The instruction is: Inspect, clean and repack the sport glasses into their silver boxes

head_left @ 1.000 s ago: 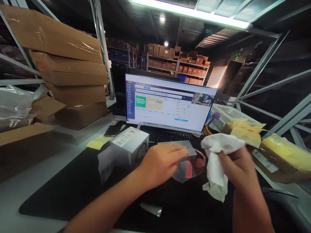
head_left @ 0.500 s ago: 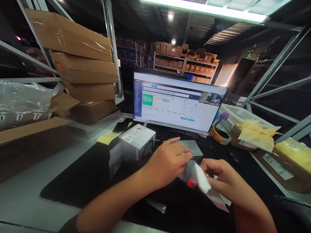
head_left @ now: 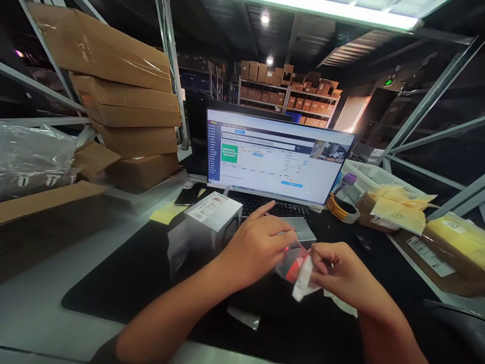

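Observation:
My left hand [head_left: 254, 245] pinches the top of a clear plastic bag with something red inside [head_left: 291, 264], its index finger stretched toward the keyboard. My right hand [head_left: 338, 270] is closed on a white cloth [head_left: 303, 280], pressed against the bag's right side. Both hands hover over a black desk mat [head_left: 125, 280], just in front of a flat grey box [head_left: 299, 229]. A white product box [head_left: 212, 220] stands left of my left hand.
A lit monitor [head_left: 273, 154] and black keyboard [head_left: 265, 207] stand behind the hands. Stacked cardboard boxes [head_left: 125, 106] fill the left. Yellow padded envelopes [head_left: 401, 210], a tape roll [head_left: 343, 210] and a white basket [head_left: 371, 177] lie at right. A phone [head_left: 189, 194] rests near yellow paper.
My right hand brought the white cloth down from the right and now holds it bunched against the bag. My left hand has risen slightly, pinching the bag's top.

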`<state>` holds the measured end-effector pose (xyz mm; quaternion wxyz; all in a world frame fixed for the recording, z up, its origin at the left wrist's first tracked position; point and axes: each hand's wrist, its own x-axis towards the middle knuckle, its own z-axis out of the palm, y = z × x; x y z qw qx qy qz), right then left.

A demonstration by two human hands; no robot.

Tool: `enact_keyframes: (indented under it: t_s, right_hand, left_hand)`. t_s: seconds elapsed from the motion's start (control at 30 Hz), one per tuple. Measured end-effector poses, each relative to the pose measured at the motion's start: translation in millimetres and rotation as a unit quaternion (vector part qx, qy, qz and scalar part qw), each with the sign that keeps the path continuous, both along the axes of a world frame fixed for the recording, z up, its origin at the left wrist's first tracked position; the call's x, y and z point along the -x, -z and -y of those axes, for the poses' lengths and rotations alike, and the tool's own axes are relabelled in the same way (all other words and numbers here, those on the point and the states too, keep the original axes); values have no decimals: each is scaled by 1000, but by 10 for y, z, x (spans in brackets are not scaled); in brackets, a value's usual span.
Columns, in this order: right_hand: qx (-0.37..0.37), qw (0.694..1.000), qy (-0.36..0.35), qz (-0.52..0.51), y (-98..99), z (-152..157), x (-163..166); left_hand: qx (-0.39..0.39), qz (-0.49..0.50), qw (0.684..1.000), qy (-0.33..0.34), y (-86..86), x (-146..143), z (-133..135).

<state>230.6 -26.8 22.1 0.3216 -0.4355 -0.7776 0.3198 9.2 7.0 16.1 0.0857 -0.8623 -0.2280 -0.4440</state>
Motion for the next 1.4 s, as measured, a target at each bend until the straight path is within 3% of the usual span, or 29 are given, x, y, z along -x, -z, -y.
enact_keyframes:
  t_s: [0.17,0.33,0.43,0.57,0.67,0.8,0.87,0.97,1.03,1.1,1.17,1.27,1.4]
  right_hand:
    - [-96,990,98,-9,124,79,252]
    - [-96,986,122,-51,158,119,278]
    - [-99,975,175,-97,125,137,177]
    - [-165,941,238,-174,38,144,67]
    - [-173,929,224,-238,15,117,129]
    - [-67,942,136,-298,87,49,339]
    - [-61,947,124,-291,146,21,421]
    - [-175,945,163,-222,231,-5,464]
    - [-274,927,187,-175,264,-13,447]
    - [-323,914,196,-149,264,-13,407]
    - [-301,917,211,-153,226,-3,358]
    - [-181,932,231,-213,119,20,287]
    - [-41,935,204,-288,-1,23,205]
  left_hand:
    - [-34,-45,998,-1,-28,2,31]
    - [-73,-65,995,9,3,-27,62]
    - [-72,11,996,-53,41,-78,122]
    - [-10,117,983,-144,126,-179,242]
    - [17,68,986,-153,223,-275,304]
    - [-21,43,982,-181,321,-376,313]
    - [-46,42,978,-201,341,-398,289]
    - [-84,28,970,-228,351,-411,235]
    - [-110,26,967,-228,349,-417,198]
    - [-123,25,969,-214,337,-415,166]
    - [-109,19,977,-181,314,-399,141]
    - [-59,5,991,-122,266,-340,118]
    - [14,-26,998,-60,215,-248,93]
